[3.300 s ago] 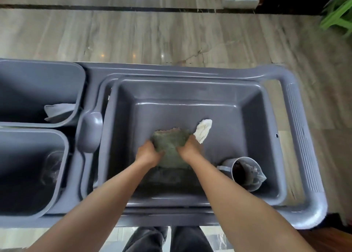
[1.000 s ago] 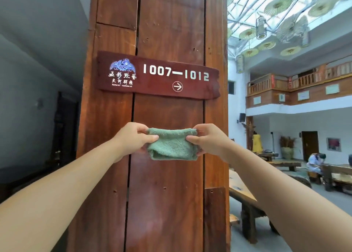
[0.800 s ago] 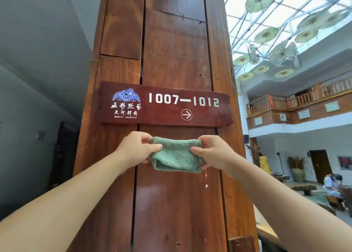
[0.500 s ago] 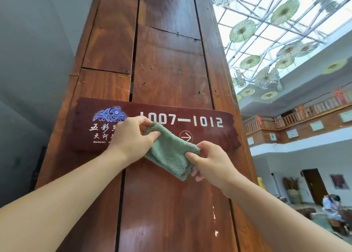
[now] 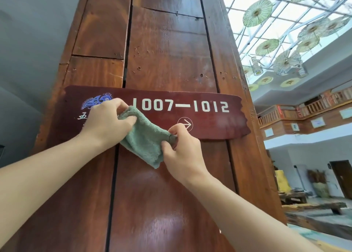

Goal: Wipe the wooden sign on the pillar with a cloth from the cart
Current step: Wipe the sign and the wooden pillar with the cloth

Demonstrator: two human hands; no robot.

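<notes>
A dark red wooden sign (image 5: 213, 118) reading 1007—1012, with a white arrow and a blue emblem, is fixed across the brown wooden pillar (image 5: 167, 48). A folded green cloth (image 5: 144, 137) hangs slanted in front of the sign's lower left part. My left hand (image 5: 106, 122) pinches the cloth's upper end over the sign's left side and covers part of the emblem text. My right hand (image 5: 182, 152) pinches the cloth's lower right end just under the arrow. Whether the cloth touches the sign cannot be told.
A grey wall (image 5: 28, 61) stands to the left of the pillar. To the right opens a tall hall with a glass roof, hanging parasols (image 5: 257, 13), a wooden balcony (image 5: 304, 109) and long wooden benches (image 5: 314, 208) low at the right.
Both hands lifted the green cloth out of the cart bin and carried it up to the pillar. Over the last second it rose from below the sign onto its left part, tilting.
</notes>
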